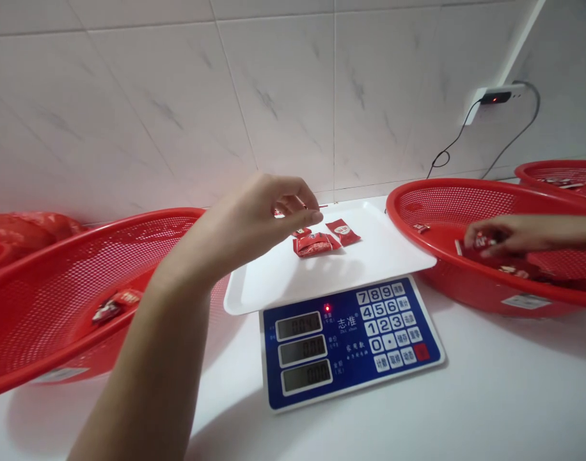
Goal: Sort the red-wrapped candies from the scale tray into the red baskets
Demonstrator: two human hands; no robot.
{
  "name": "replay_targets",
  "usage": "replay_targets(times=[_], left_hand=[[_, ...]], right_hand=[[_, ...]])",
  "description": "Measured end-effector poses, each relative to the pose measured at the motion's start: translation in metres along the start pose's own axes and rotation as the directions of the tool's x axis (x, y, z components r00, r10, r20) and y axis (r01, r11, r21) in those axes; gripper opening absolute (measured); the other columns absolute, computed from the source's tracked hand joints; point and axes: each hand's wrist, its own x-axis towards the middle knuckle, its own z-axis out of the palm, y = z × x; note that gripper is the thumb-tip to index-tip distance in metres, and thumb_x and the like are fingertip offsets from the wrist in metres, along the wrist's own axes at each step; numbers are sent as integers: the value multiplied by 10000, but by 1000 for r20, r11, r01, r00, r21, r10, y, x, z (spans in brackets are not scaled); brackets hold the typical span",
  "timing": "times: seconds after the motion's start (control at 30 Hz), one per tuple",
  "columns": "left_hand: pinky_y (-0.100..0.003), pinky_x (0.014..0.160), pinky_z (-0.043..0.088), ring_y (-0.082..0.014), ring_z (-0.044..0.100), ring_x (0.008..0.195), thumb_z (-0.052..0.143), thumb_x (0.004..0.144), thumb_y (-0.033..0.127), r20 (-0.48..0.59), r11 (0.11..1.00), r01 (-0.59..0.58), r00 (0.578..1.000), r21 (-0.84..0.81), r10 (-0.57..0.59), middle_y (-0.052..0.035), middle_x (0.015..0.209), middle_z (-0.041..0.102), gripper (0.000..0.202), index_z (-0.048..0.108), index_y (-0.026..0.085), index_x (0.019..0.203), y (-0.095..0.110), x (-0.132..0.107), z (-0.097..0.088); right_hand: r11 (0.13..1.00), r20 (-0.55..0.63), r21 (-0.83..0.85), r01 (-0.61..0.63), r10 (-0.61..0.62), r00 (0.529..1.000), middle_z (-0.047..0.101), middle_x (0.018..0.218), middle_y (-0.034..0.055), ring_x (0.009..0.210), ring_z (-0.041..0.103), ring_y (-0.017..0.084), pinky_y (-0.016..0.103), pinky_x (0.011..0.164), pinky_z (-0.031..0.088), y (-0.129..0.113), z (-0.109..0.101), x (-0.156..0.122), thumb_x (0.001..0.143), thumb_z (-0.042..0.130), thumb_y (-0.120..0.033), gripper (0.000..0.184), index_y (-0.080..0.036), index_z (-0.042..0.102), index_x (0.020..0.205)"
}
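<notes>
Seemingly left hand (269, 214) pinched over tray (389, 256), contents hidden; right hand (504, 234) grips red packet (482, 243).

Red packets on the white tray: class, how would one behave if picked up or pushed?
Probably light and floppy: the packet looks thin and crimped. Its glossy wrapper may slide on the smooth tray rather than roll.

Head view looks forward and down, apparently close, at a digital scale (350, 342).
</notes>
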Motion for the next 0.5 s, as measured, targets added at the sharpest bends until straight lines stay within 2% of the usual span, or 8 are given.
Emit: replay_targets(times=[0.03, 0.07, 0.1, 0.2, 0.27, 0.33, 0.4, 0.5], left_hand=[[-311, 744, 518, -213, 724, 889, 655, 882, 425, -16, 1000, -5, 1000, -17, 4, 15, 886, 780, 188, 775, 283, 852, 1, 0, 0], [-310, 760, 526, -214, 725, 898, 657, 882, 415, -39, 999, -9, 999, -38, 8, 9, 893, 782, 187, 776, 273, 855, 3, 0, 0], [-308, 774, 535, -214, 726, 901, 661, 880, 401, -70, 998, -14, 998, -64, 9, 2, 892, 783, 182, 774, 260, 855, 5, 0, 0], [-299, 791, 557, -207, 727, 875, 694, 863, 357, -189, 988, -36, 982, -147, 8, -11, 865, 784, 144, 761, 230, 852, 9, 0, -1], [-300, 801, 566, -210, 728, 865, 724, 850, 364, -222, 984, -39, 975, -175, -1, -13, 851, 783, 139, 755, 229, 849, 9, 0, -2], [-318, 829, 575, -224, 734, 890, 739, 848, 418, -183, 983, -17, 983, -181, -16, -23, 874, 789, 190, 763, 232, 878, 6, 0, -2], [-343, 856, 584, -242, 741, 937, 738, 851, 467, -77, 980, 21, 996, -196, -36, -45, 946, 800, 266, 769, 234, 974, 1, 0, -1], [-351, 868, 591, -242, 746, 996, 730, 856, 425, 91, 964, 47, 996, -263, -24, -65, 1075, 800, 306, 747, 232, 1092, -4, 2, 3]], right_hand=[[995, 122, 61, -79, 71, 990, 725, 759, 138, 539, 590, 113, 304, 555, 444, -15, -9, 1, 796, 628, 157, 380, -144, 728, 586], [986, 64, 106, -129, 123, 990, 712, 732, 120, 528, 583, 108, 313, 571, 454, -31, -17, 1, 862, 617, 102, 333, -140, 741, 669], [980, -75, 155, -126, 138, 988, 705, 731, 95, 541, 587, 93, 311, 612, 472, -48, -24, 0, 892, 625, 69, 271, -131, 759, 767], [942, -342, 311, 122, -8, 940, 710, 806, 63, 607, 595, 58, 300, 735, 534, -97, -28, -9, 951, 681, -101, 196, -132, 752, 1132], [819, -375, 420, 390, -235, 897, 731, 934, 59, 618, 623, 48, 275, 733, 570, -127, -13, -17, 954, 691, -104, 208, -150, 728, 1153], [635, -341, 577, 514, -384, 858, 717, 1099, 72, 674, 675, 69, 264, 714, 605, -153, 12, -23, 925, 694, -62, 164, -144, 712, 1066], [486, -248, 726, 485, -474, 845, 708, 1050, 53, 718, 696, 101, 274, 720, 633, -172, 38, -28, 902, 693, -49, 183, -161, 686, 1047], [329, -197, 859, 393, -496, 846, 689, 996, 24, 857, 706, 140, 297, 793, 643, -189, 65, -31, 901, 714, -137, 185, -205, 640, 1056]])
